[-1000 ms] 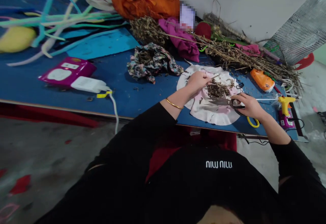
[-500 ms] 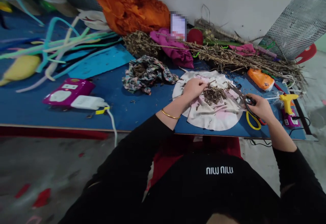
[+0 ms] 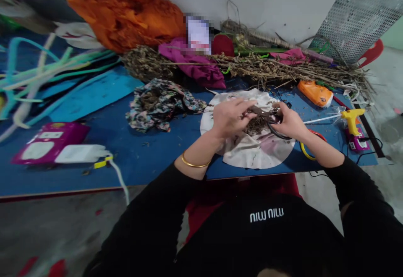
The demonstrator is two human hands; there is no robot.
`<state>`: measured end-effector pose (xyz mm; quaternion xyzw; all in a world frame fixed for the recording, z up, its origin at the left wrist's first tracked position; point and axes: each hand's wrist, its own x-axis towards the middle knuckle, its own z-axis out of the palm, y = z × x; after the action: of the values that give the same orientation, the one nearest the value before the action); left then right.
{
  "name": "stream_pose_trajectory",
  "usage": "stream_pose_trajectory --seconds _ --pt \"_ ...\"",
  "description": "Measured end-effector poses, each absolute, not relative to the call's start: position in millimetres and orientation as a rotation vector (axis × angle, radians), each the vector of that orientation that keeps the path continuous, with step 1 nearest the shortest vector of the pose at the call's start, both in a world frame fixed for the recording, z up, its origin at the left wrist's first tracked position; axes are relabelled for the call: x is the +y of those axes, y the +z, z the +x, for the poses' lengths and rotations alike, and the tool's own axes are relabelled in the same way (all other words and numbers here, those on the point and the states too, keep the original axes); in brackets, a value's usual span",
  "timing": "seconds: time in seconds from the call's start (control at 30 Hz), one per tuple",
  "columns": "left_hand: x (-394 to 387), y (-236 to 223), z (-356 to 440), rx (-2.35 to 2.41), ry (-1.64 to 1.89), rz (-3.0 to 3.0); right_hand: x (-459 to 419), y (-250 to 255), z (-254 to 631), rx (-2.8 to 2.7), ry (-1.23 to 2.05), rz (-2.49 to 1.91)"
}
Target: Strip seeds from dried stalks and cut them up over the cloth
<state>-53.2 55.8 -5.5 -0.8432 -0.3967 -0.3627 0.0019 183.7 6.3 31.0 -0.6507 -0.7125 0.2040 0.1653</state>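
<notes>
Right hand (image 3: pixel 280 119) closed round scissors (image 3: pixel 263 113); left hand (image 3: pixel 231 118) curled beside them, its hold unclear. Dried bits (image 3: pixel 253 127) lay between hands on white cloth (image 3: pixel 252 159), suggesting some cutting done; long stalks (image 3: pixel 270 72) at back of surface (image 3: pixel 157 153) looked uncut.

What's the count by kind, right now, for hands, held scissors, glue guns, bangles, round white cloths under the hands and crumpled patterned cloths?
Hands: 2, left hand and right hand
Held scissors: 1 pair
Glue gun: 1
Bangle: 1
Round white cloth: 1
Crumpled patterned cloth: 1
Total: 7
</notes>
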Motion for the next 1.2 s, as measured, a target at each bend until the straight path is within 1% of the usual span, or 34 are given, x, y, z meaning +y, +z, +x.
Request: stream_pose_trajectory --seconds 0.07,0.17,0.33,0.43,0.47,0.53,0.6,0.7,0.77,0.83,0.93,1.0,1.03,1.13,1.17,1.2 --pt "53.1 -5.3 -53.8 -1.04 -0.938 -2.646 5.0 31.0 173.1 -2.062 0.665 -1.787" --pt "51.8 -5.2 -53.0 -0.872 -0.79 -2.606 3.6 32.9 162.2 -2.113 0.653 -1.761" --pt "49.4 -3.1 -50.1 -0.773 -0.779 -2.511 2.3 46.1 166.4 -2.218 0.698 -1.66" --pt "50.5 -4.4 -50.5 -0.793 -0.825 -2.421 18.3 58.9 196.6 -2.253 0.779 -1.449" --pt "51.4 -5.0 -50.9 -0.787 -0.851 -2.395 28.8 60.8 210.9 -2.199 0.754 -1.41" --pt "53.5 -6.1 -51.4 -0.754 -0.911 -2.35 55.9 57.1 240.3 -2.026 0.593 -1.485" --pt "54.7 -6.3 -51.1 -0.727 -0.95 -2.336 85.1 43.1 263.9 -1.946 0.431 -1.688" --pt "54.7 -5.4 -50.0 -0.719 -0.977 -2.401 117.4 13.5 278.4 -1.995 0.153 -1.98" --pt "54.4 -5.1 -49.9 -0.713 -1.006 -2.487 127.0 -2.4 277.2 -2.047 0.013 -2.074" --pt "54.8 -5.2 -50.6 -0.712 -1.021 -2.545 129.2 -10.8 274.2 -2.106 -0.066 -2.111" --pt "55.4 -4.7 -51.7 -0.704 -0.989 -2.516 125.1 -10.8 273.8 -2.15 -0.115 -2.142" --pt "55.1 -3.2 -51.3 -0.669 -0.995 -2.463 119.9 -6.2 274.5 -2.119 -0.093 -2.093" --pt "54.7 -2.2 -50.8 -0.651 -1.006 -2.441 116.9 -3.6 273.7 -2.111 -0.029 -2.026" --pt "53.0 -0.7 -48.3 -0.615 -1.028 -2.403 108.8 2.9 262.6 -2.198 0.333 -1.684" --pt "52.4 -1.2 -47.3 -0.619 -1.024 -2.403 107.5 4.1 256.3 -2.239 0.415 -1.572" --pt "51.9 -2.2 -46.5 -0.628 -1.018 -2.408 107.3 4.7 249.4 -2.269 0.429 -1.498"
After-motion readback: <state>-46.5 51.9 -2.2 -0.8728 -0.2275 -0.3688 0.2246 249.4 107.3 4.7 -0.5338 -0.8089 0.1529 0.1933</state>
